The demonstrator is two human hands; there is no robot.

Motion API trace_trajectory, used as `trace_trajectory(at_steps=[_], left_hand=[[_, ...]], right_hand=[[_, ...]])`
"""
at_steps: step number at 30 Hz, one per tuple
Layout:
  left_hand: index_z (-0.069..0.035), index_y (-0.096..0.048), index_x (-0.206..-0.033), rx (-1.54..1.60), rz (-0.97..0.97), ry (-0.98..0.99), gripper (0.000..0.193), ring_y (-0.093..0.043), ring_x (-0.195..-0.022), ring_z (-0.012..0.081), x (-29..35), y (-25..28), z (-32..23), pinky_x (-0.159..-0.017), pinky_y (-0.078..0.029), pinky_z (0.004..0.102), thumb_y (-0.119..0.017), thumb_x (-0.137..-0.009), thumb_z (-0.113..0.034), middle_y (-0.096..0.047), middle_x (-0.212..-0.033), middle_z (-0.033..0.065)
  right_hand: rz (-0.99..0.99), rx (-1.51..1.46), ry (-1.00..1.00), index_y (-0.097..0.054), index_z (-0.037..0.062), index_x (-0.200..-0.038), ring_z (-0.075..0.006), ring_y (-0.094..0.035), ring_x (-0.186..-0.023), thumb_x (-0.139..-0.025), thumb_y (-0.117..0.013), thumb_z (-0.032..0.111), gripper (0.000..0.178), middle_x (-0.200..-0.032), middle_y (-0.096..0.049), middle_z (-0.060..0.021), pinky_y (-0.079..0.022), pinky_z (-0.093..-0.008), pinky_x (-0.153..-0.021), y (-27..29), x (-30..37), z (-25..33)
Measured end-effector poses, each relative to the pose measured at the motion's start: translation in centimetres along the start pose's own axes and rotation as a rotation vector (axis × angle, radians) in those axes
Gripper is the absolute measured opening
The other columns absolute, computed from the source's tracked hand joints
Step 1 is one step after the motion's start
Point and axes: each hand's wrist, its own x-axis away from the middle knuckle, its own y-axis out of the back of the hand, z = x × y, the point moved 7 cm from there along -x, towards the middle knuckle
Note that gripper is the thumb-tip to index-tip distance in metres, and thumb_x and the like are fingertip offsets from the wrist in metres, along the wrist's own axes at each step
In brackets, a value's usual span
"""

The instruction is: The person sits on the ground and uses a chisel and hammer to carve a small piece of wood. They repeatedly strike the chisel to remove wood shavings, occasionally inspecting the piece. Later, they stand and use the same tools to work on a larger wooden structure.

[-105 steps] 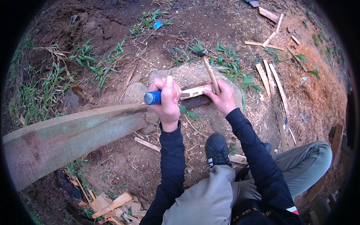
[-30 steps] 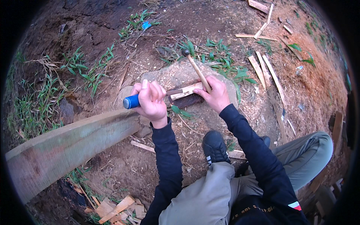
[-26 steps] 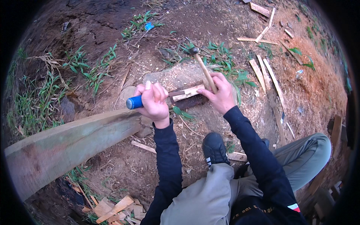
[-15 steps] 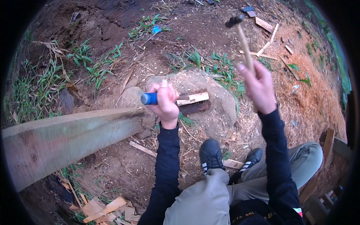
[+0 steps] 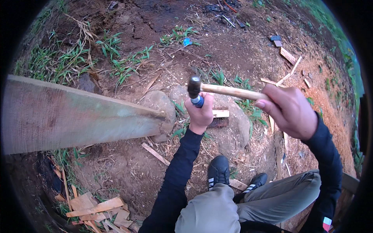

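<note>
My left hand (image 5: 200, 117) is closed round the blue handle of a chisel (image 5: 198, 102). Its blade is hidden behind the hand. A hammer (image 5: 233, 91) with a pale wooden handle and dark metal head is gripped in my right hand (image 5: 292, 112). The hammer's head lies over the butt of the chisel; whether they touch I cannot tell. Just right of my left hand shows a short pale wood piece (image 5: 221, 113), next to a dark brown block (image 5: 219, 123). Both lie on a large flat stone (image 5: 237, 134).
A thick plank (image 5: 77, 116) juts in from the left, its end by a smaller stone (image 5: 168, 106). Wood offcuts (image 5: 101, 207) are heaped at the lower left. Sawdust (image 5: 330, 116) and scattered sticks (image 5: 289, 73) cover the ground at the right. My shoes (image 5: 218, 171) are near the flat stone.
The hammer has swung down and left from its raised position to the chisel's butt. The chisel handle now points more toward me. The whole view has shifted, with the ground appearing further right.
</note>
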Motion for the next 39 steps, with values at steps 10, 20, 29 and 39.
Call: trace_trajectory(at_steps=[10, 20, 29, 39], left_hand=[[-0.004, -0.040, -0.059, -0.018, 0.067, -0.014, 0.035, -0.041, -0.050, 0.0043, 0.0, -0.2, 0.3, -0.046, -0.030, 0.0263, -0.059, -0.089, -0.003, -0.044, -0.056, -0.0022], [-0.008, -0.038, -0.061, -0.001, 0.076, 0.000, 0.035, -0.043, -0.046, 0.0051, -0.5, 0.0, -0.1, -0.043, -0.032, 0.0243, -0.056, -0.090, -0.003, -0.043, -0.054, -0.0027], [-0.010, -0.034, -0.062, -0.066, 0.106, -0.026, 0.035, -0.033, -0.042, 0.0056, -0.7, -0.5, -0.2, -0.040, -0.028, 0.0253, -0.051, -0.091, -0.002, -0.036, -0.051, -0.0035], [-0.010, -0.034, -0.064, 0.026, -0.058, -0.020, 0.033, -0.032, -0.039, 0.0059, -0.8, 0.2, -0.8, -0.037, -0.026, 0.0251, -0.051, -0.091, -0.003, -0.033, -0.049, -0.0034]], right_hand=[[0.114, 0.041, 0.027, -0.053, 0.0046, -0.078, -0.0156, -0.043, -0.037, -0.102, -0.048, 0.036, 0.040, -0.050, -0.041, -0.0011, -0.036, -0.0347, -0.036, 0.7, -1.5, 1.0], [0.189, 0.121, 0.034, -0.057, 0.0017, -0.073, -0.0195, -0.039, -0.033, -0.102, -0.049, 0.037, 0.047, -0.045, -0.043, -0.0093, -0.037, -0.0355, -0.038, 0.0, -2.2, 2.0], [-0.062, -0.166, -0.043, -0.059, 0.0009, -0.080, -0.0139, -0.043, -0.046, -0.103, -0.047, 0.032, 0.041, -0.054, -0.042, -0.0051, -0.035, -0.0325, -0.046, 3.6, -2.9, 2.7], [-0.299, -0.444, -0.141, -0.063, -0.0026, -0.104, -0.0048, -0.036, -0.055, -0.105, -0.045, 0.036, 0.043, -0.062, -0.037, 0.0062, -0.029, -0.0264, -0.050, 6.8, -3.0, 0.7]])
